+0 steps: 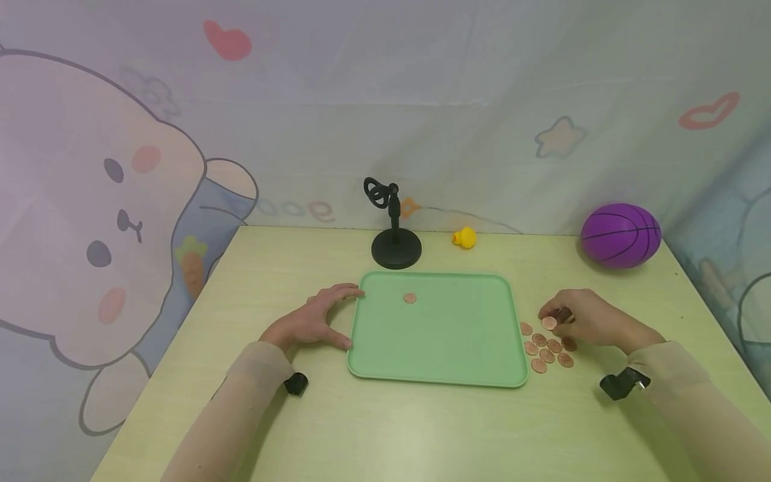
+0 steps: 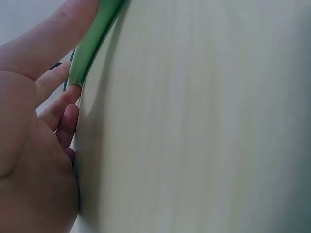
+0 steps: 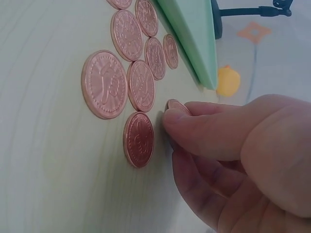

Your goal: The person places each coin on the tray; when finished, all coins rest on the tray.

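A green tray point(image 1: 436, 335) lies on the table with one copper coin point(image 1: 409, 298) near its back left. My left hand point(image 1: 313, 320) touches the tray's left side, its thumb and fingers spread apart along the rim. Beyond the tray's right side, my right hand point(image 1: 587, 318) pinches a copper coin point(image 1: 549, 323) between thumb and fingers. The right wrist view shows only the edge of this coin point(image 3: 178, 106) past the thumb. Several more copper coins point(image 1: 547, 355) lie flat in a loose cluster just left of and below that hand, some touching each other.
Behind the tray stands a black stand point(image 1: 395, 249) with a round base. To its right sits a small yellow rubber duck point(image 1: 465, 237). A purple ball point(image 1: 621, 235) rests at the table's back right corner, before a printed cloth backdrop point(image 1: 385, 120).
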Action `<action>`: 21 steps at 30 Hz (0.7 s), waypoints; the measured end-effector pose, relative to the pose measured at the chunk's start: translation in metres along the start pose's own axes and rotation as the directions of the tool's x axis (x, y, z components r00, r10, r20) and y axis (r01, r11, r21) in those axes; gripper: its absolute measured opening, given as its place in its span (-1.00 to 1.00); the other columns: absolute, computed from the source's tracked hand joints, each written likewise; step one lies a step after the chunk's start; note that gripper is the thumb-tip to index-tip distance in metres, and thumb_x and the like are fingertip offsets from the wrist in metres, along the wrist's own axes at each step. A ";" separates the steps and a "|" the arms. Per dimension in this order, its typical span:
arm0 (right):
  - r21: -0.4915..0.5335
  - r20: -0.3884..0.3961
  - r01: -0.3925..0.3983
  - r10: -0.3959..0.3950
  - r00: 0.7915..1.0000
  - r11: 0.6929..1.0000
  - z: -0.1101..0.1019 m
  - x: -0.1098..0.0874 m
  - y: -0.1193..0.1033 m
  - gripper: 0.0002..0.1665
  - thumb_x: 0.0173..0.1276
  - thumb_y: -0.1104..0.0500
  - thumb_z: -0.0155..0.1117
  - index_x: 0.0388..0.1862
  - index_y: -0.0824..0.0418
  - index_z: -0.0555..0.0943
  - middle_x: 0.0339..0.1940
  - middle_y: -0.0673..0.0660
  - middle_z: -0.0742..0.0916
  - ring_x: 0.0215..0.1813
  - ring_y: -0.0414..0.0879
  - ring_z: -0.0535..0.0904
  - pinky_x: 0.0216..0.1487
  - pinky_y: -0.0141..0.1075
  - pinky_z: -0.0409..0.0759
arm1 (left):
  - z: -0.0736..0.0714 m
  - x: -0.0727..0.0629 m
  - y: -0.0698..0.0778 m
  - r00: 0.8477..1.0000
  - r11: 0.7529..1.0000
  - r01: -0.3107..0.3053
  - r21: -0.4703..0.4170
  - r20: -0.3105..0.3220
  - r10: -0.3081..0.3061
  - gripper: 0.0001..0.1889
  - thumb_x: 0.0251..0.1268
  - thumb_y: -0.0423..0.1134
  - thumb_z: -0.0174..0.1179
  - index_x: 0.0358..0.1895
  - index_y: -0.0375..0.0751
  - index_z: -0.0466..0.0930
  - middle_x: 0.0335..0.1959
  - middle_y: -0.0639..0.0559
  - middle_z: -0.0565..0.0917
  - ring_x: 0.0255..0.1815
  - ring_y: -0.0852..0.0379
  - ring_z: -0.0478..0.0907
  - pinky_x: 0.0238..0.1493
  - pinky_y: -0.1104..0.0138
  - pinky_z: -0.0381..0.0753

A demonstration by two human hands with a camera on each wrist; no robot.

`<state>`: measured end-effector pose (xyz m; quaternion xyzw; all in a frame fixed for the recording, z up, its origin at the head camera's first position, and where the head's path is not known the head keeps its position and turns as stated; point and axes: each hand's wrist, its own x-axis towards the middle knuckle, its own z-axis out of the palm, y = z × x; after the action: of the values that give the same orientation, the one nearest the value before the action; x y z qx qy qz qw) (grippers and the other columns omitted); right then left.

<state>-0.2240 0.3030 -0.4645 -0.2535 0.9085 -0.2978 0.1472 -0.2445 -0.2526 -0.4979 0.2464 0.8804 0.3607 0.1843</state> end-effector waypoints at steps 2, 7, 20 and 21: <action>-0.004 -0.001 -0.002 0.002 1.000 1.000 0.000 0.000 0.000 -0.70 0.31 0.47 0.37 0.02 0.38 0.72 -0.28 0.03 0.77 -0.42 -0.25 0.68 -0.27 -0.36 0.62 | 0.000 0.000 0.000 1.000 1.000 -0.002 0.003 0.000 0.002 0.09 -0.10 0.08 0.71 0.59 0.19 0.31 0.69 0.05 0.15 0.69 -0.18 -0.03 0.59 -0.28 -0.16; -0.014 -0.015 -0.003 0.003 1.000 1.000 0.000 0.001 0.000 -0.74 0.37 0.41 0.40 0.04 0.35 0.70 -0.22 0.09 0.74 -0.41 -0.22 0.69 -0.28 -0.35 0.61 | -0.001 0.000 0.001 1.000 1.000 -0.014 0.007 -0.004 0.014 0.07 -0.09 0.07 0.70 0.58 0.17 0.32 0.69 0.02 0.16 0.69 -0.19 -0.03 0.59 -0.30 -0.16; -0.110 -0.149 0.121 -0.137 0.979 0.987 0.007 0.009 -0.010 -0.69 0.37 0.34 0.48 0.08 0.29 0.71 -0.17 0.03 0.68 -0.15 -0.10 0.71 -0.16 -0.29 0.71 | 0.001 0.001 -0.001 1.000 1.000 -0.006 0.002 -0.008 0.006 0.07 -0.08 0.06 0.70 0.58 0.18 0.32 0.69 0.02 0.16 0.70 -0.19 -0.04 0.59 -0.32 -0.18; -0.108 -0.152 0.126 -0.142 0.978 0.986 0.008 0.011 -0.012 -0.69 0.37 0.34 0.47 0.08 0.30 0.70 -0.17 0.03 0.68 -0.15 -0.10 0.71 -0.16 -0.29 0.72 | 0.001 0.001 -0.001 1.000 1.000 -0.004 0.002 -0.008 0.004 0.07 -0.08 0.06 0.70 0.58 0.18 0.32 0.69 0.03 0.15 0.70 -0.19 -0.04 0.59 -0.32 -0.18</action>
<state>-0.2252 0.2852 -0.4642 -0.2963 0.9117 -0.2815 0.0411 -0.2449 -0.2524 -0.4990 0.2472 0.8810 0.3612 0.1798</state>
